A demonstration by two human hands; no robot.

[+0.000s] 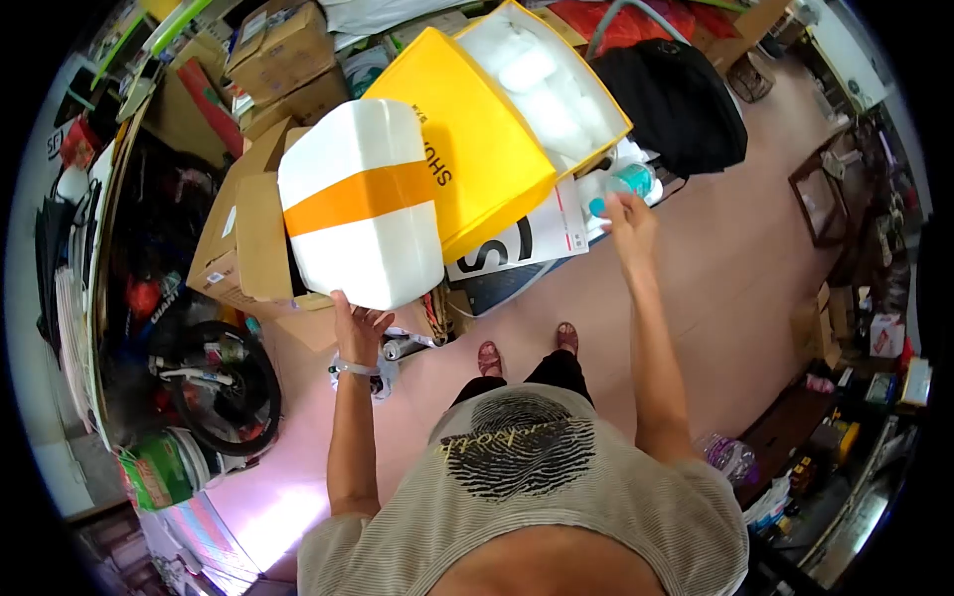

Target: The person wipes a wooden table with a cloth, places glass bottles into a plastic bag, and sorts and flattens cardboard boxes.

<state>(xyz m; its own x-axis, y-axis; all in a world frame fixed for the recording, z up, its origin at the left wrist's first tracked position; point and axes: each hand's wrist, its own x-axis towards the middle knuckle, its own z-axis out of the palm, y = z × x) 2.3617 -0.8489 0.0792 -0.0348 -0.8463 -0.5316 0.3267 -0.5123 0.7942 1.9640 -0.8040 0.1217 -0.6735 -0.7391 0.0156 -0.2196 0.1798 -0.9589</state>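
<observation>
A white foam box (363, 214) with a wide orange tape band leans over an open cardboard box (260, 233). My left hand (360, 333) grips the foam box's lower edge, thumb against it and the other fingers partly hidden. My right hand (633, 233) has its fingers pinched together beside a clear item with teal parts (632, 180), its exact kind unclear. A small teal piece is right at those fingertips. Between the hands sits a large yellow box (467, 139), open at one side, with white wrapped packing pieces (537, 84) inside.
A black bag (676, 104) lies right of the yellow box, and a white printed bag or sheet (527, 238) is under it. Stacked cartons (283, 50) stand behind. A bicycle wheel (224, 387) is at left; cluttered shelving (825, 447) lines the right.
</observation>
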